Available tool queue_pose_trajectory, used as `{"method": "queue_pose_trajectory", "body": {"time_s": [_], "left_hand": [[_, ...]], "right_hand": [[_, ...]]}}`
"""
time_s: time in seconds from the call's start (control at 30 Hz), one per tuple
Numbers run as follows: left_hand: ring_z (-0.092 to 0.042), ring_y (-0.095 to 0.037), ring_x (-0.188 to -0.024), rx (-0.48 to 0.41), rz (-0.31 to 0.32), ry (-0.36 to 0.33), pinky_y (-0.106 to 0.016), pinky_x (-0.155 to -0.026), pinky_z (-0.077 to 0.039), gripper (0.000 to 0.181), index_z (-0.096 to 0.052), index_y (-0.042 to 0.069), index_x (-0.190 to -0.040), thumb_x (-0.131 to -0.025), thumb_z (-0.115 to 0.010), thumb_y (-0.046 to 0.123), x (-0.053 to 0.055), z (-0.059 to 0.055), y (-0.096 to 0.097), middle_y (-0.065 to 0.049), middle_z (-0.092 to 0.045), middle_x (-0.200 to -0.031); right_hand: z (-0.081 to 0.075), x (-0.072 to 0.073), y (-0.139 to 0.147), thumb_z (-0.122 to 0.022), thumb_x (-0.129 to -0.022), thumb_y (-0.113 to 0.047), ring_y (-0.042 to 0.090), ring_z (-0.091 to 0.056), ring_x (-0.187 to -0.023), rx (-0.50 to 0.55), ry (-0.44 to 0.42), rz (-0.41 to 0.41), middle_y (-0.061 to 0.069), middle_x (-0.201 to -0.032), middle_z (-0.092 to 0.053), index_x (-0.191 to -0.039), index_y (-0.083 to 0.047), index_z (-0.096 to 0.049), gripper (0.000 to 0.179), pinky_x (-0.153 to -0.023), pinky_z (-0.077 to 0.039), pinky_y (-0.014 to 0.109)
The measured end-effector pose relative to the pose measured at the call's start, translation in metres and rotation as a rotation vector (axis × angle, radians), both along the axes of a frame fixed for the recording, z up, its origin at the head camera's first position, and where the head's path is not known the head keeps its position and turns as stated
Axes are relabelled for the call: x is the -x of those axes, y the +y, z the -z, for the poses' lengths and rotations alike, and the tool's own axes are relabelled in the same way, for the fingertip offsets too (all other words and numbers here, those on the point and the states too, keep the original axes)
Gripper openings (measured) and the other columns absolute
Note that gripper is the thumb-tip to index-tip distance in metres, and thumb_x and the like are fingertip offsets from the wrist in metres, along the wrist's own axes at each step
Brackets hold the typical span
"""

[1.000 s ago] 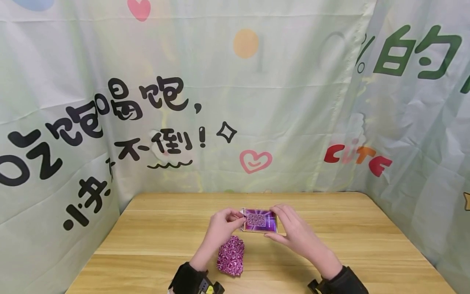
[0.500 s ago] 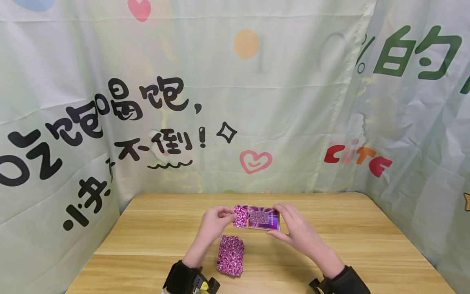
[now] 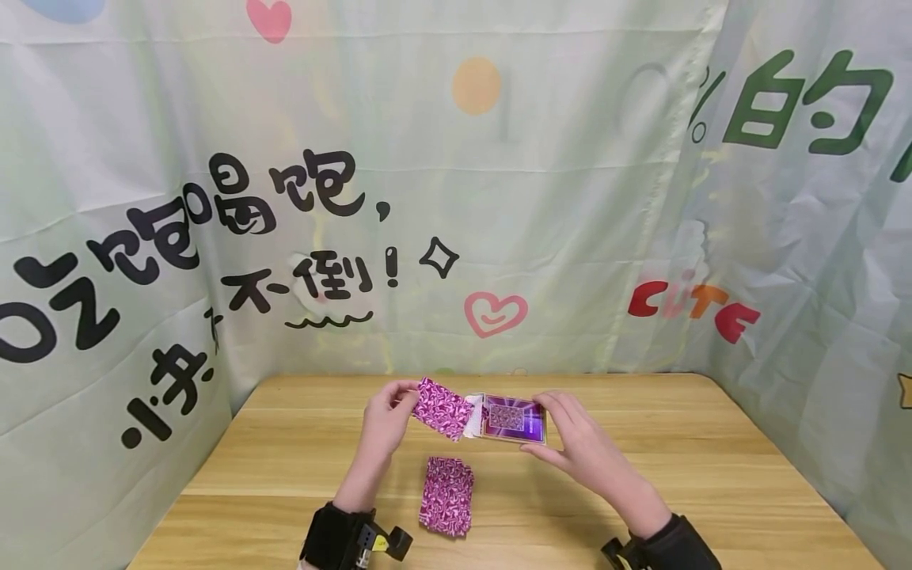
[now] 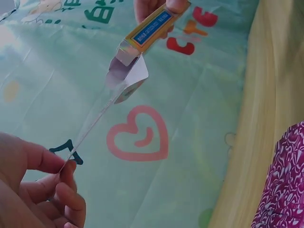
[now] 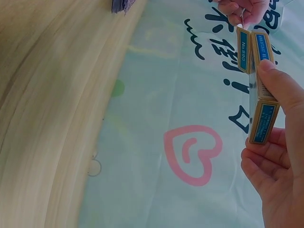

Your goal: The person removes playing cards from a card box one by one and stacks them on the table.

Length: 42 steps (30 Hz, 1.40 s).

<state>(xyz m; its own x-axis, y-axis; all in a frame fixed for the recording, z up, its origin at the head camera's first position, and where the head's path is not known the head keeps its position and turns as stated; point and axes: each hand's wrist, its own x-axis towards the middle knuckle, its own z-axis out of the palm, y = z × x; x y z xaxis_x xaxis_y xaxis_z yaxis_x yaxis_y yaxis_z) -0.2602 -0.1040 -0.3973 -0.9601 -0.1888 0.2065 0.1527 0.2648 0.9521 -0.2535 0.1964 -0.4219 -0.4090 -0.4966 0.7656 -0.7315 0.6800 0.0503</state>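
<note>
My left hand [image 3: 385,418] pinches a playing card [image 3: 440,407] with a pink-and-white swirled back by its left end. Seen edge-on in the left wrist view, the card [image 4: 90,128] looks very thin; whether it is just one is unclear. Its far end is at the open flaps of a purple card box [image 3: 514,419]. That box is gripped at its right end by my right hand [image 3: 579,443], thumb on one edge and fingers on the other. Both are held above the table. A stack of matching playing cards [image 3: 446,496] lies below, between the forearms.
The wooden table [image 3: 285,459] extends to a back edge against a printed cloth [image 3: 570,198]. More cloth hangs at both sides. A wrist-worn camera [image 3: 395,543] sits on the left wrist.
My left hand has moved left and up, drawing the card out of the box's left end. The box has shifted slightly right and up in my right hand. The stack has stayed put.
</note>
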Motion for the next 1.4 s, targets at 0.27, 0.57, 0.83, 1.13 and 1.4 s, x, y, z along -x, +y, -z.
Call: {"method": "queue_pose_trajectory", "body": {"time_s": [0.27,0.57,0.83,1.13,1.4], "left_hand": [[-0.052,-0.013,-0.071,0.071,0.065,-0.084,-0.023,-0.061,-0.045,0.021,-0.070,0.002,-0.103,-0.089,-0.055,0.008,0.002,0.005,-0.003,-0.008,-0.063,-0.086],[-0.054,-0.017,-0.077,0.326,0.371,-0.197,-0.028,-0.066,-0.046,0.010,-0.068,0.001,-0.093,-0.088,-0.064,0.008,0.004,0.032,0.005,-0.009,-0.064,-0.087],[-0.050,-0.015,-0.064,0.459,0.329,-0.206,-0.026,-0.055,-0.041,0.011,-0.061,0.004,-0.077,-0.082,-0.070,0.007,0.005,0.061,0.013,-0.004,-0.057,-0.073],[-0.048,-0.017,-0.058,0.650,0.163,-0.243,-0.029,-0.050,-0.036,0.028,-0.052,0.011,-0.071,-0.079,-0.078,0.018,0.004,0.071,0.021,-0.002,-0.051,-0.067],[-0.048,-0.016,-0.058,0.626,0.127,-0.200,-0.028,-0.050,-0.036,0.023,-0.056,0.011,-0.079,-0.081,-0.076,0.021,0.004,0.062,0.023,-0.002,-0.053,-0.069]], "right_hand": [[-0.001,0.001,0.003,-0.070,-0.082,-0.053,0.024,-0.059,-0.105,0.008,-0.012,0.006,0.013,-0.113,-0.062,-0.123,0.003,-0.057,0.070,-0.086,-0.055,0.039],[0.000,0.002,0.004,-0.058,-0.088,-0.059,0.023,-0.058,-0.105,0.005,-0.013,0.007,0.012,-0.113,-0.061,-0.123,0.002,-0.056,0.071,-0.085,-0.055,0.039],[0.000,0.002,0.003,-0.058,-0.088,-0.058,0.024,-0.058,-0.105,0.007,-0.005,0.006,0.013,-0.113,-0.061,-0.123,0.003,-0.057,0.070,-0.085,-0.055,0.039],[-0.001,0.002,0.002,-0.051,-0.090,-0.061,0.024,-0.059,-0.105,0.002,-0.001,0.006,0.013,-0.113,-0.062,-0.123,0.002,-0.057,0.071,-0.084,-0.056,0.039],[-0.001,0.001,0.003,-0.055,-0.089,-0.060,0.023,-0.059,-0.105,0.003,-0.006,0.009,0.012,-0.113,-0.062,-0.122,0.001,-0.057,0.070,-0.084,-0.056,0.038]]}}
